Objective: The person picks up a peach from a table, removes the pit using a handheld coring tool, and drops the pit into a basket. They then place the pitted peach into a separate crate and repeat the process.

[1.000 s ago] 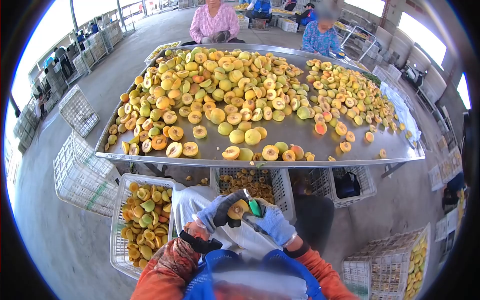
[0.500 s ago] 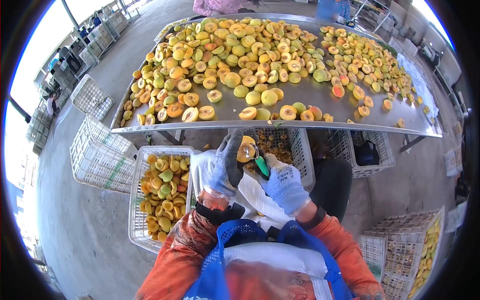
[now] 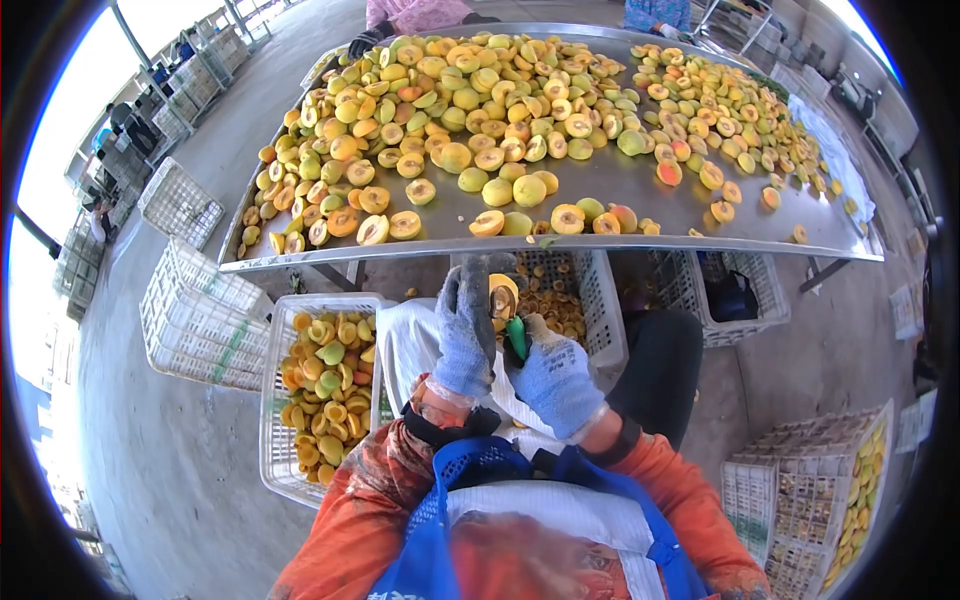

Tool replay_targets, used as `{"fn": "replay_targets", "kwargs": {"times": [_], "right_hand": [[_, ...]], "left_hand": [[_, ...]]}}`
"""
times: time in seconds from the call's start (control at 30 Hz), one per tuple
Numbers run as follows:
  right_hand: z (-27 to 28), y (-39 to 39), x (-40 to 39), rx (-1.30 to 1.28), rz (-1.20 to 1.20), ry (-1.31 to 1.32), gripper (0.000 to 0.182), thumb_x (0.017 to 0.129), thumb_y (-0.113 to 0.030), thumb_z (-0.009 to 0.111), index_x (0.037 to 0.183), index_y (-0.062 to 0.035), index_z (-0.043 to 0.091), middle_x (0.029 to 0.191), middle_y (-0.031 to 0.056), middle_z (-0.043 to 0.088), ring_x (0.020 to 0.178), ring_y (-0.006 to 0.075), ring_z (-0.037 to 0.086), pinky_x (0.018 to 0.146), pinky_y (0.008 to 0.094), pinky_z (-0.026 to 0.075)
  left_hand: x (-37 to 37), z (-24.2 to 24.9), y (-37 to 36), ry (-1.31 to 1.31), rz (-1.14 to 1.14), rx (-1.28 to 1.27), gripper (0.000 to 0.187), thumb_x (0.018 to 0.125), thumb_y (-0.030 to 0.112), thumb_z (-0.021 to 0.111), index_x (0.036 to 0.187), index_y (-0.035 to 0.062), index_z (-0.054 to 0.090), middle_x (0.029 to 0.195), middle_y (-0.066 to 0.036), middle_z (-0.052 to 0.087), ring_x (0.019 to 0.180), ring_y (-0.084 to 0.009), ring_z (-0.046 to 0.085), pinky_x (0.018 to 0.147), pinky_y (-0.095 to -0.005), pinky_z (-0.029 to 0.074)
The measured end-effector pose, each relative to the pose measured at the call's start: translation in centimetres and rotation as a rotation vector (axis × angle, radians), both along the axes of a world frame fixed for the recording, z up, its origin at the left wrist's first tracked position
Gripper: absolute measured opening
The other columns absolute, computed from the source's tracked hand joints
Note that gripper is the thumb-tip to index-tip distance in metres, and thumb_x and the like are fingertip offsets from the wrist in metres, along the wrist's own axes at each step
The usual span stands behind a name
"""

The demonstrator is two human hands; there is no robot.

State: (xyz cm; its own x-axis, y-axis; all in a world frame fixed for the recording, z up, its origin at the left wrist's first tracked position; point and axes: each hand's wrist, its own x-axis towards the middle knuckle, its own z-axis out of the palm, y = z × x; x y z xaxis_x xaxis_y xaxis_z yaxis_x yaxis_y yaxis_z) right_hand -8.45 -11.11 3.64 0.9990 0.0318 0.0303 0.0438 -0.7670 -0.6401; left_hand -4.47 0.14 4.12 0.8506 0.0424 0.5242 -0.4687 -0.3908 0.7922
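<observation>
My left hand (image 3: 464, 335), in a blue-grey work glove, grips a halved peach (image 3: 503, 294) with its cut face turned toward my right. In my right hand (image 3: 556, 378), also gloved, is a pitting tool (image 3: 517, 338) with a green handle. Its metal loop, seen only in part, meets the middle of the cut face. Both hands are over my lap, just in front of the steel table (image 3: 640, 243). Beneath them stands a crate (image 3: 602, 305) holding brown and yellow pieces too small to make out.
Many halved peaches (image 3: 455, 100) are heaped on the table. At my left, a white crate (image 3: 268, 425) holds hollowed peach halves (image 3: 325, 390). More crates (image 3: 205, 315) are on the floor at left and right. Across the table are two other people, one in a pink sleeve (image 3: 420, 14).
The peach half has turned in my left hand, and the tool's loop has sunk further into it. A co-worker's dark-gloved hand has appeared at the table's far left corner.
</observation>
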Motion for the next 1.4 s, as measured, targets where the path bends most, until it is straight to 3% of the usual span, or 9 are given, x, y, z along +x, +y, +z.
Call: {"fn": "replay_targets", "kwargs": {"times": [0.1, 0.33, 0.53, 0.77, 0.93, 1.07, 1.2, 1.3, 1.4], "right_hand": [[0.1, -0.3, -0.9, 0.057, 0.021, 0.009, 0.028, 0.075, -0.024, 0.065, 0.093, -0.0057, 0.052, 0.069, 0.0186, 0.060, 0.068, 0.0375, 0.061, 0.061, 0.0442, 0.049], [-1.1, -0.8, -0.4, 0.241, 0.091, 0.006, 0.029, 0.074, -0.021, 0.067, 0.093, -0.0048, 0.052, 0.070, 0.0194, 0.061, 0.068, 0.0369, 0.062, 0.060, 0.0425, 0.049], [-2.6, -2.9, 0.9, -0.091, 0.137, 0.143, 0.037, 0.073, -0.028, 0.067, 0.101, -0.0067, 0.055, 0.076, 0.0188, 0.063, 0.072, 0.0364, 0.063, 0.065, 0.0432, 0.050], [-2.7, -1.9, -0.8, 0.234, 0.156, 0.147, 0.030, 0.077, -0.022, 0.061, 0.100, -0.0047, 0.053, 0.079, 0.0215, 0.061, 0.075, 0.0410, 0.059, 0.066, 0.0437, 0.048], [3.4, -0.9, -1.4, 0.755, 0.075, 0.634, 0.020, 0.077, -0.013, 0.058, 0.093, -0.0014, 0.053, 0.062, 0.0063, 0.056, 0.057, 0.0157, 0.058, 0.051, 0.0310, 0.046], [-0.3, -1.9, 0.4, 0.773, 0.064, 0.728, 0.016, 0.078, -0.011, 0.060, 0.091, -0.0037, 0.053, 0.065, 0.0053, 0.057, 0.057, 0.0129, 0.055, 0.052, 0.0274, 0.045], [-3.9, -1.8, -0.1, 1.047, 0.161, 0.617, 0.023, 0.080, -0.015, 0.064, 0.098, -0.0051, 0.056, 0.069, 0.0031, 0.056, 0.051, 0.0123, 0.055, 0.043, 0.0267, 0.043], [0.2, -2.6, -0.7, 1.303, 0.250, 0.878, 0.027, 0.078, -0.019, 0.066, 0.100, -0.0051, 0.056, 0.070, 0.0027, 0.056, 0.049, 0.0120, 0.053, 0.042, 0.0263, 0.041], [0.9, -3.6, -0.3, 1.320, 0.264, 0.944, 0.029, 0.078, -0.018, 0.065, 0.101, -0.0042, 0.055, 0.068, 0.0025, 0.054, 0.050, 0.0117, 0.051, 0.045, 0.0250, 0.041]], "left_hand": [[0.0, 0.9, -1.0, 0.035, 0.043, -0.135, 0.030, 0.095, 0.028, 0.047, 0.096, 0.0009, 0.060, 0.083, -0.005, 0.061, 0.076, -0.0102, 0.055, 0.066, -0.0244, 0.046], [0.7, -0.5, -0.6, 0.228, -0.042, -0.154, 0.031, 0.097, 0.027, 0.043, 0.095, 0.0027, 0.063, 0.087, -0.007, 0.065, 0.078, -0.0124, 0.056, 0.073, -0.0272, 0.045], [0.5, -1.8, -1.0, 0.402, -0.111, -0.331, 0.031, 0.096, 0.027, 0.044, 0.095, 0.0019, 0.062, 0.086, -0.007, 0.065, 0.078, -0.0136, 0.056, 0.075, -0.0286, 0.045], [0.3, -2.6, -1.1, 0.397, -0.098, -0.303, 0.031, 0.095, 0.029, 0.047, 0.098, 0.0025, 0.063, 0.083, -0.006, 0.065, 0.070, -0.0129, 0.056, 0.067, -0.0278, 0.046], [-0.1, -0.7, -1.4, 0.243, -0.082, -0.248, 0.028, 0.095, 0.026, 0.048, 0.101, 0.0022, 0.062, 0.084, -0.007, 0.065, 0.072, -0.0123, 0.057, 0.069, -0.0266, 0.046], [1.4, -1.9, -1.1, 0.472, -0.265, -0.491, 0.027, 0.094, 0.025, 0.050, 0.100, 0.0017, 0.063, 0.087, -0.007, 0.065, 0.076, -0.0098, 0.056, 0.072, -0.0257, 0.047], [3.0, -0.9, 0.4, 0.601, -0.424, -0.235, 0.032, 0.094, 0.027, 0.048, 0.092, 0.0002, 0.065, 0.087, -0.006, 0.066, 0.077, -0.0102, 0.056, 0.073, -0.0263, 0.048], [4.3, 0.8, 1.9, 0.827, -0.797, -0.142, 0.036, 0.094, 0.030, 0.045, 0.089, 0.0022, 0.067, 0.086, -0.006, 0.067, 0.076, -0.0115, 0.058, 0.074, -0.0264, 0.048], [4.9, 0.2, 1.3, 0.715, -0.800, -0.082, 0.039, 0.093, 0.033, 0.044, 0.086, 0.0028, 0.069, 0.085, -0.005, 0.067, 0.076, -0.0123, 0.060, 0.075, -0.0260, 0.047]]}}
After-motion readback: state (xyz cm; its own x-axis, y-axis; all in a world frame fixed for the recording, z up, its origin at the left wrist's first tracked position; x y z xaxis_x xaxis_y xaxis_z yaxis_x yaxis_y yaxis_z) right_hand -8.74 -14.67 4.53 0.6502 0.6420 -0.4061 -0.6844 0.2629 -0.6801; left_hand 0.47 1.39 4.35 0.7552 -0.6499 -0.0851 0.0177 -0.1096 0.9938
